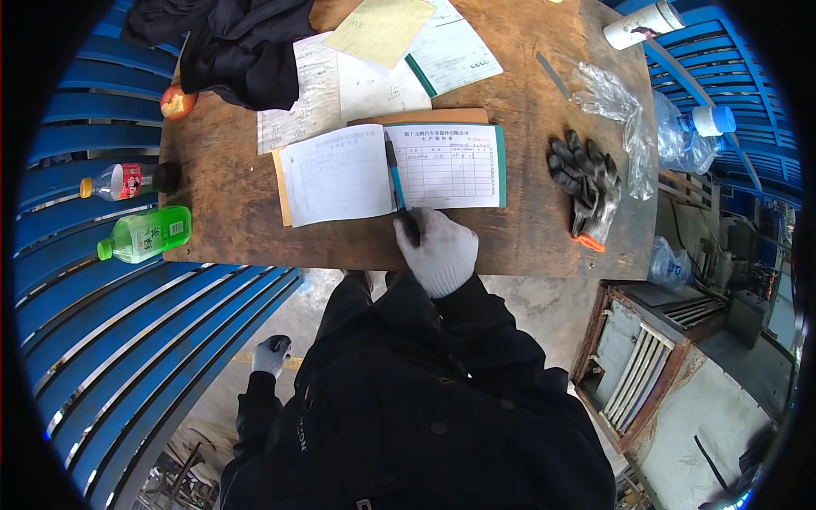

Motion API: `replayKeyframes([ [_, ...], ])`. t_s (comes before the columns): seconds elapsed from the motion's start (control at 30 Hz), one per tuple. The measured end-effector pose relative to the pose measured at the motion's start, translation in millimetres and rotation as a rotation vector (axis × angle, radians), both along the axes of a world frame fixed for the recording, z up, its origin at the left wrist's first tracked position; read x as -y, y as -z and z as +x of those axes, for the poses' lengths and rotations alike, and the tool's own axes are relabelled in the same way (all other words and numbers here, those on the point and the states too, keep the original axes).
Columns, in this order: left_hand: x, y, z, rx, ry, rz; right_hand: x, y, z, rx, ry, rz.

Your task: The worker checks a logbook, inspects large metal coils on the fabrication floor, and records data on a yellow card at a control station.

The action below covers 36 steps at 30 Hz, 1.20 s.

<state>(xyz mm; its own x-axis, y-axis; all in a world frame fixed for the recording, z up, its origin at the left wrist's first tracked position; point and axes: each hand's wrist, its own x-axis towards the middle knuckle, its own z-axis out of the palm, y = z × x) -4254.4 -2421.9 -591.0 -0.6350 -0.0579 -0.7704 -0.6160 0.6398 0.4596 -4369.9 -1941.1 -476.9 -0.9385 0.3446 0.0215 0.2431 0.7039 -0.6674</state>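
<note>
On the wooden table's near side lies an open form booklet point(446, 174), its right page a printed table with a few handwritten entries. A teal pen with a black end point(394, 170) runs along the booklet's fold. My right hand point(438, 251), in a white knit glove with dark fingertips, is closed at the pen's lower end. The palm partly hides the grip. My left hand point(272, 355), gloved the same way, hangs low at my side, off the table. Its fingers are curled in, and I see nothing in them.
Loose papers point(378, 34) and dark clothing point(246, 51) cover the wooden table's point(527, 242) far side. Dark-palmed work gloves point(586, 187) and clear plastic wrap point(616, 110) lie right. A green bottle point(151, 235), a dark-drink bottle point(132, 181) and an apple point(177, 103) sit left, beside blue slatted benches point(93, 340).
</note>
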Motion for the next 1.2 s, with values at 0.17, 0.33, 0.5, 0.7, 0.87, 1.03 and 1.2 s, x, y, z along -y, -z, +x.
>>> replayKeyframes([
  [0.17, 1, 2, -4, 0.000, -0.016, 0.004, -7, -5, 12, -0.030, 0.077, -0.307],
  [0.33, 2, -2, -6, -0.020, -0.057, 0.034, -14, -17, 27, 0.047, 0.101, -0.659],
  [0.5, -35, -58, -46, -0.085, -0.100, 0.112, -14, -33, 31, 0.142, -0.145, -0.917],
  [0.7, -132, -166, -120, -0.383, -0.108, 0.391, -2, -50, 28, 0.220, -0.449, -1.031],
  [0.87, -186, -198, -139, -0.494, -0.074, 0.635, -1, -57, 20, 0.199, -0.671, -0.931],
  [1.03, -205, -206, -139, -0.517, -0.082, 0.689, -3, -54, 20, 0.235, -0.747, -0.908],
  [1.2, -204, -202, -133, -0.511, -0.136, 0.670, -5, -51, 19, 0.247, -0.757, -0.960],
])
